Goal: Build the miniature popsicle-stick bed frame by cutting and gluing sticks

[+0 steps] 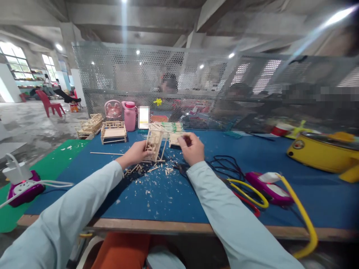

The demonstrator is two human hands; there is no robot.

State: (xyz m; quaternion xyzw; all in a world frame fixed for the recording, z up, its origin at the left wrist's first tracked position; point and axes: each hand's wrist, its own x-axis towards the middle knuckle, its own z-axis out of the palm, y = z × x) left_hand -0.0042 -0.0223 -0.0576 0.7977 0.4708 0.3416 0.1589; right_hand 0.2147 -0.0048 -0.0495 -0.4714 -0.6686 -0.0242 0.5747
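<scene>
My left hand is wrapped round a small frame of thin wooden sticks, which it holds tilted above the blue table mat. To the right of it, my right hand is closed with thumb and forefinger together. Whatever it may pinch is too small and blurred to make out. Behind the hands lies a bundle of sticks with green marks, and part of another small wooden piece shows beside my right fingers. Cut stick ends and pale scraps are scattered below the frame.
Two miniature wooden benches stand at the back left, near a pink thermos and a lit phone. Rightward lie yellow-and-red handles, black cable, a purple power strip and a yellow electric pot. A perforated metal screen rises behind.
</scene>
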